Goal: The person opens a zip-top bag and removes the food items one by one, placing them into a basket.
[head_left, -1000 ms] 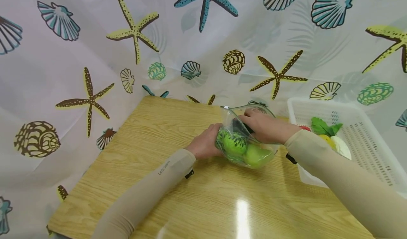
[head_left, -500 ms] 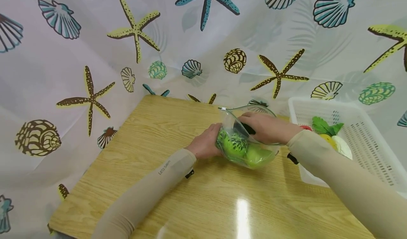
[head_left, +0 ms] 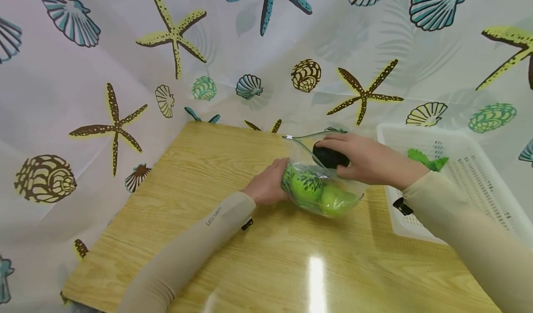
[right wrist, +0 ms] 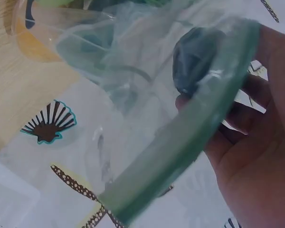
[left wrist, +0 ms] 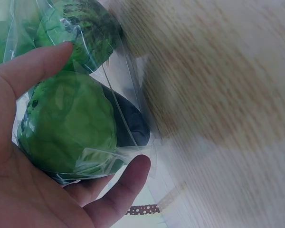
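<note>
A clear zip bag (head_left: 298,155) lies on the table, its green-edged mouth (right wrist: 194,128) spread towards the right. Inside show a green ball-like thing with dark speckles (head_left: 307,186) and a smooth pale green fruit (head_left: 335,200). My left hand (head_left: 268,183) holds the bag's left side, thumb and fingers curved round a green lump (left wrist: 69,123) through the film. My right hand (head_left: 368,159) grips a smooth black egg-shaped thing (head_left: 328,157) at the bag's mouth. In the right wrist view, film partly covers this dark thing (right wrist: 195,57). Its exact kind cannot be told.
A white perforated basket (head_left: 468,142) stands at the right with green leaves (head_left: 429,159) in it; my right forearm covers part of it. The wooden table (head_left: 200,165) meets a shell-and-starfish printed curtain (head_left: 258,58) behind. An orange thing (right wrist: 35,45) shows through the bag.
My right hand has drawn back up and to the right from inside the bag, and more of the black thing shows. The left hand keeps its hold.
</note>
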`<action>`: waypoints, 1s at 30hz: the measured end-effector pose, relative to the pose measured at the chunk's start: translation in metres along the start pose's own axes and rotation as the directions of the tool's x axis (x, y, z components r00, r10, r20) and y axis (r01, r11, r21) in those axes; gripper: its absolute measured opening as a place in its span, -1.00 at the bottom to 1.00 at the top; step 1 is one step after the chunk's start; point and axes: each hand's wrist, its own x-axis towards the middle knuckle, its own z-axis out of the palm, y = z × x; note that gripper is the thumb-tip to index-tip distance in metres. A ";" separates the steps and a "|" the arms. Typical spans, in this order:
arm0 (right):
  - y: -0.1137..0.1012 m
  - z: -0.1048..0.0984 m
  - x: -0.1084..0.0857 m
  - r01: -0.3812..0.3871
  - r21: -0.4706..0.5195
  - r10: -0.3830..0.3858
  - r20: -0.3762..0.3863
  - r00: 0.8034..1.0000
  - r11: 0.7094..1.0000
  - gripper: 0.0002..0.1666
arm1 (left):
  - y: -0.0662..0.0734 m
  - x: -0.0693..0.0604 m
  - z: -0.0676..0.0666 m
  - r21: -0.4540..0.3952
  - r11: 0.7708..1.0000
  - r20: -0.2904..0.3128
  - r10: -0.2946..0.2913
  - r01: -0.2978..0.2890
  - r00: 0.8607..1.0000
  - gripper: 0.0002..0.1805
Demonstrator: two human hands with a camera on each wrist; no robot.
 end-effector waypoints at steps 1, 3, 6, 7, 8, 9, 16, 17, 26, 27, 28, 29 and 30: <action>0.000 -0.003 -0.003 -0.013 0.006 0.013 -0.010 1.000 1.000 -0.25 | 0.000 0.000 0.000 0.002 1.000 -0.001 0.001 -0.001 1.000 0.24; -0.001 -0.011 -0.009 -0.040 0.024 0.041 -0.025 0.999 0.999 -0.24 | 0.000 0.000 -0.001 -0.002 1.000 -0.003 0.002 -0.002 1.000 0.23; -0.003 -0.021 -0.020 -0.075 0.058 0.077 -0.027 0.997 0.995 -0.24 | 0.001 -0.001 -0.001 -0.011 1.000 0.000 0.002 -0.002 1.000 0.23; -0.003 -0.024 -0.024 -0.085 0.069 0.087 -0.022 0.996 0.994 -0.25 | 0.001 -0.001 -0.002 -0.012 1.000 0.001 0.002 -0.002 1.000 0.23; -0.003 -0.027 -0.029 -0.096 0.077 0.098 -0.015 0.995 0.992 -0.25 | 0.001 -0.001 -0.002 -0.012 1.000 0.001 0.002 -0.002 1.000 0.23; -0.003 -0.030 -0.033 -0.105 0.084 0.106 -0.011 0.994 0.991 -0.25 | 0.001 -0.001 -0.002 -0.012 1.000 0.001 0.002 -0.002 1.000 0.23; 0.006 -0.044 -0.070 -0.212 0.141 0.217 -0.019 0.976 0.967 -0.23 | 0.002 -0.001 -0.002 -0.006 1.000 -0.004 0.008 -0.008 1.000 0.22; 0.010 -0.046 -0.076 -0.235 0.153 0.242 -0.025 0.970 0.960 -0.21 | 0.002 -0.001 -0.002 -0.007 1.000 -0.002 0.010 -0.010 1.000 0.22; 0.058 -0.047 -0.118 -0.423 0.065 0.423 0.002 0.906 0.904 -0.23 | 0.002 -0.001 -0.003 -0.030 0.999 0.016 0.009 -0.009 1.000 0.20; 0.064 -0.045 -0.120 -0.443 0.047 0.442 0.032 0.897 0.895 -0.23 | 0.002 -0.002 -0.004 -0.033 0.999 0.016 0.010 -0.010 1.000 0.19; 0.071 -0.043 -0.122 -0.461 0.030 0.458 0.066 0.886 0.887 -0.24 | 0.002 -0.002 -0.004 -0.033 0.999 0.015 0.011 -0.010 1.000 0.18; 0.077 -0.041 -0.123 -0.472 0.015 0.468 0.097 0.878 0.882 -0.24 | 0.002 -0.002 -0.004 -0.035 0.999 0.015 0.011 -0.011 1.000 0.17; 0.084 -0.037 -0.125 -0.478 0.002 0.474 0.124 0.872 0.878 -0.24 | 0.002 -0.001 -0.004 -0.035 0.999 0.015 0.012 -0.011 1.000 0.16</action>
